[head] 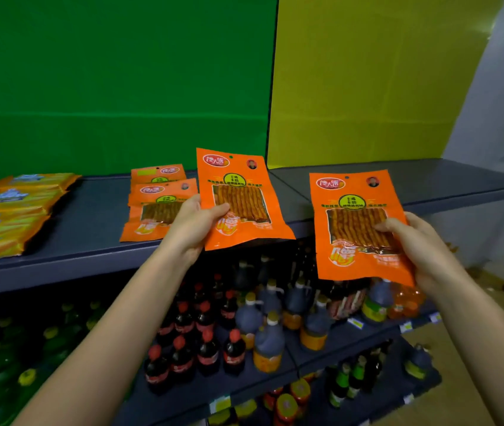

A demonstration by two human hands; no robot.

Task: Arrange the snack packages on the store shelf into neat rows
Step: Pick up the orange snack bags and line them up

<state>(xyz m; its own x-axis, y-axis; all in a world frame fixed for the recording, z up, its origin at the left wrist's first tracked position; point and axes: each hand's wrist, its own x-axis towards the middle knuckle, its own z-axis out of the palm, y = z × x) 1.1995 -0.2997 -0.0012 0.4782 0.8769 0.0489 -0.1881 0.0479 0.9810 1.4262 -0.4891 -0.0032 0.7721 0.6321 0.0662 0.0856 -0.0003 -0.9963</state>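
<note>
My left hand grips an orange snack package by its lower left part and holds it upright over the front of the dark grey top shelf. A second orange package of the same kind is in my right hand, held by its right edge in front of the shelf's front edge. Two more orange packages lie flat and overlapping on the shelf just left of my left hand. A row of yellow-orange packages lies at the shelf's far left.
Green and yellow panels back the shelf. The shelf below holds dark cola bottles, dark jugs with orange labels and green bottles. More bottles stand on a lower shelf.
</note>
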